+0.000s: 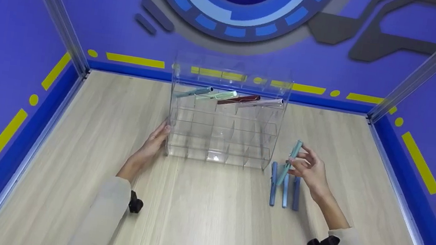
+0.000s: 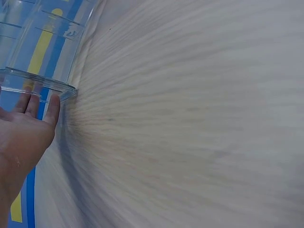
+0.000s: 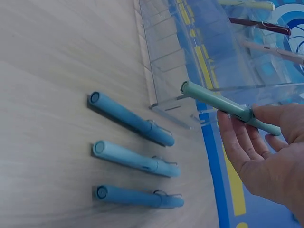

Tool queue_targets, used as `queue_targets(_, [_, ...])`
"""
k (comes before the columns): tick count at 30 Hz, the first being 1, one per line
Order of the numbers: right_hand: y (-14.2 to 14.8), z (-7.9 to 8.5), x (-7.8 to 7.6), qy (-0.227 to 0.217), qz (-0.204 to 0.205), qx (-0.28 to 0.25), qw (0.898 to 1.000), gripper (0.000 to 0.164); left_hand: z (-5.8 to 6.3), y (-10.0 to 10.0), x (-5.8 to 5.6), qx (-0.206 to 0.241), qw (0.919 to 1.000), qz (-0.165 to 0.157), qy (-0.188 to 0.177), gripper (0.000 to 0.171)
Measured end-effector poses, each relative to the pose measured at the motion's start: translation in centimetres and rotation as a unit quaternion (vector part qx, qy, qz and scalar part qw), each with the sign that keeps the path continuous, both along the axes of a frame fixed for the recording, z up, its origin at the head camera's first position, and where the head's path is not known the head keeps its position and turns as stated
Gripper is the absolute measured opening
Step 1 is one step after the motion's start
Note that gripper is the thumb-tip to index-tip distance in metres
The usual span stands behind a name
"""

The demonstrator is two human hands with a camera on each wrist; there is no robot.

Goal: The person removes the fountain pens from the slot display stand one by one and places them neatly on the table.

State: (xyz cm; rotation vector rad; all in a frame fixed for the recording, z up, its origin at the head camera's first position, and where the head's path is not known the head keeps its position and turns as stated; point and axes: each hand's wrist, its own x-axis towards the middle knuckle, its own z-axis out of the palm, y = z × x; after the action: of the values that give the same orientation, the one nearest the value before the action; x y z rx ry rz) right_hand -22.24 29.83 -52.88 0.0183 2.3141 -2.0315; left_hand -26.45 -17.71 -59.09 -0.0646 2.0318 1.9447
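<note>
My right hand (image 1: pixel 312 173) pinches a sea-green capped pen (image 3: pixel 213 100) between thumb and fingers, tilted above the table. Under it, three capped pens lie side by side: a blue pen (image 1: pixel 273 186), a light blue pen (image 1: pixel 285 192) and a darker blue pen (image 1: pixel 296 195). To their left stands a clear compartmented pen rack (image 1: pixel 220 133). Fairly straight fingers of my left hand (image 1: pixel 152 143) touch the rack's left side wall. In its upper row rest a blue-teal pen (image 1: pixel 195 92), a mint pen (image 1: pixel 223 95), a dark red pen (image 1: pixel 239 99) and a pale lilac pen (image 1: pixel 265 102).
The wood-grain table (image 1: pixel 196 221) is bounded by a blue back wall (image 1: pixel 127 43) and blue side walls with yellow marks. Metal posts rise at both back corners. A black wrist camera (image 1: pixel 323 244) sits at the right cuff, another (image 1: pixel 135 203) at the left.
</note>
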Motion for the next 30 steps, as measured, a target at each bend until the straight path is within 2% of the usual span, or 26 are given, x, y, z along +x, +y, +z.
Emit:
queue_targets(10, [3.0,-0.5,0.9,-0.001,-0.042,0.049,0.998,0.059,0.1,0.1,0.1,0.010,0.9997,-0.009,0.020,0.075])
queue_targets(17, [4.7,-0.9,1.2,-0.002,-0.052,0.060,0.997,0.057,-0.1,0.0,0.2,0.027,0.9996,0.009,0.007,0.075])
queue_targets(26, [6.1,-2.2,1.5,-0.023,-0.063,0.085,0.994,0.055,-0.1,0.2,0.4,0.033,0.9995,0.004,0.003,0.073])
queue_targets(27, [6.3,-2.4,1.5,-0.026,-0.064,0.087,0.994,0.056,0.2,0.2,0.5,0.037,0.9993,0.003,0.002,0.072])
queue_targets(30, [6.6,-2.8,1.6,-0.034,-0.072,0.089,0.993,0.057,0.3,0.1,0.4,0.043,0.9990,0.007,0.001,0.072])
